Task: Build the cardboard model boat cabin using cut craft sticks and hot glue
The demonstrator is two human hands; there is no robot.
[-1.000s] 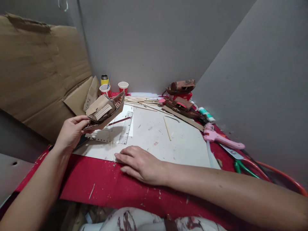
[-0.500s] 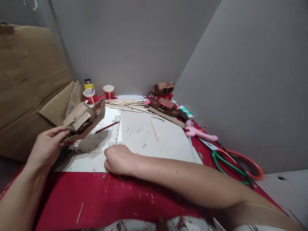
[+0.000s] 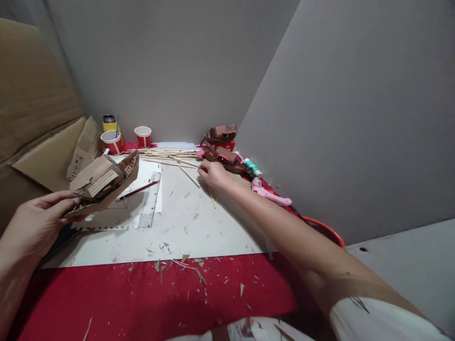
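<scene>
My left hand (image 3: 39, 220) grips the rear end of a small cardboard model boat (image 3: 103, 182), tilted with its pointed end up to the right. Strips of corrugated card lie across the boat's top. My right hand (image 3: 213, 174) is stretched far over the board, fingers pinched together at the end of a thin wooden stick (image 3: 185, 162) beside the stick pile (image 3: 159, 154). The fingertips partly hide that contact. A short loose stick (image 3: 189, 176) lies left of this hand, another stick (image 3: 212, 198) just below it. Under the boat are paper, a dark red pencil (image 3: 138, 190) and a clear ruler (image 3: 150, 201).
Two red-and-white paper cups (image 3: 143, 137) and a yellow bottle (image 3: 109, 123) stand at the back. Brown model boats (image 3: 222, 134), a glue bottle (image 3: 253, 167) and a pink glue gun (image 3: 272, 195) line the right. Cardboard sheets (image 3: 46, 161) lean left. Scraps (image 3: 201, 277) litter the red cloth (image 3: 106, 293).
My right hand has moved from the board's front edge away to the stick pile. A short stick now lies left of it. My left hand still holds the boat; the view has swung right.
</scene>
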